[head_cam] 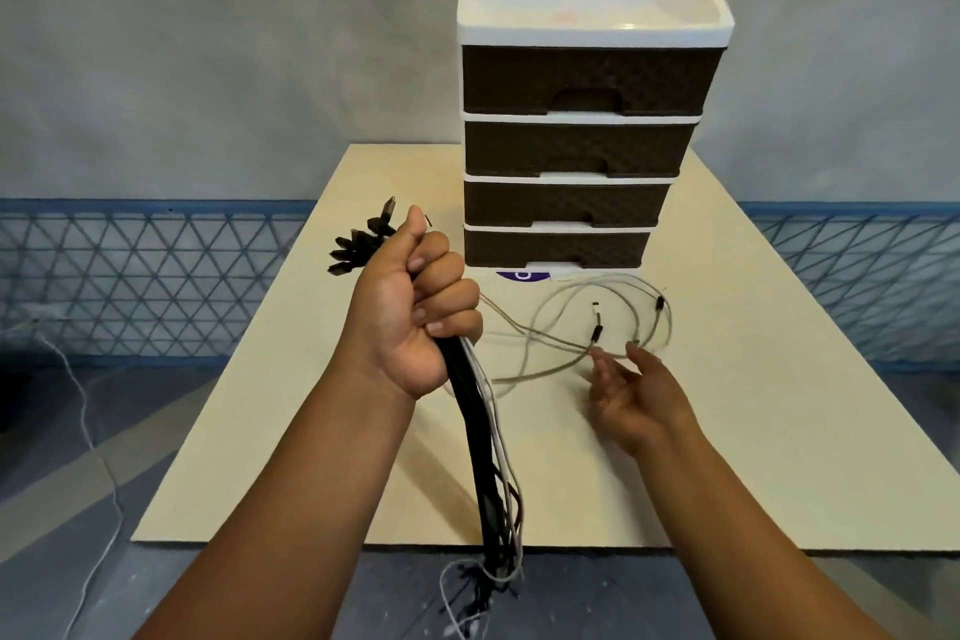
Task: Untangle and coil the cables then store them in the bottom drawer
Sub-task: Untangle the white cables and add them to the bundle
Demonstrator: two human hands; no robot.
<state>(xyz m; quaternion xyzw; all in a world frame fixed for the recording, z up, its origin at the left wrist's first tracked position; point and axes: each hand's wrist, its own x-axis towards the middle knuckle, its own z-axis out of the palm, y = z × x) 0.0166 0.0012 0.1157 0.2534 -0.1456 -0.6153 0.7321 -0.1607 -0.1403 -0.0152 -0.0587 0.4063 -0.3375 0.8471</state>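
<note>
A person's left hand (415,307) grips a cable bundle (483,442) in a fist above the tabletop's (779,431) left side. The right hand (631,395), fingers relaxed, touches a clear cable (550,312) looped mid-table, before the closed bottom drawer (556,247).

A plain, bare room, likely a makeshift recording corner; a pale board (779,431) lies on the grey floor (78,483). Behind stand a grey wall (208,42) and blue mesh fencing (130,276).
</note>
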